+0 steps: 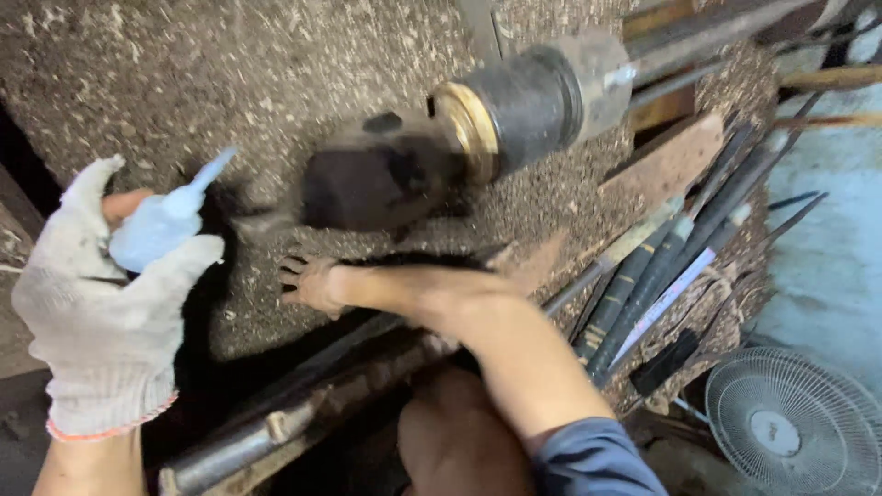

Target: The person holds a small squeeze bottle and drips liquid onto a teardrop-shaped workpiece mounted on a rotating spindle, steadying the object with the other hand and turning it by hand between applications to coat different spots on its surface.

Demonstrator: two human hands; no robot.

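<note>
Near the left edge, my left hand [110, 303] in its pale knit glove is closed around a small light-blue squeeze bottle [165, 225], whose thin nozzle points up and to the right toward the dark blurred piece [367, 188]. Whatever is inside the bottle I cannot tell through its clouded plastic. My bare right hand [312, 283] lies lower and further right, fingers spread loosely and holding nothing, resting on or just above the sawdust-strewn surface [184, 83]. It sits just below that blurred dark piece, which is mounted off the brass-rimmed black cylinder [514, 110] at the far middle. The bottle is apart from the dark piece, with a narrow gap between nozzle and work.

To the right, a bundle of long tools with dark wrapped handles [661, 276] leans beside a rusty flat plate [661, 165]. A heavy metal bar [294, 413] runs along the near edge under my right forearm. At the near right corner a white fan [795, 427] stands on the floor. Open room lies mostly across the far left of the dusty surface.
</note>
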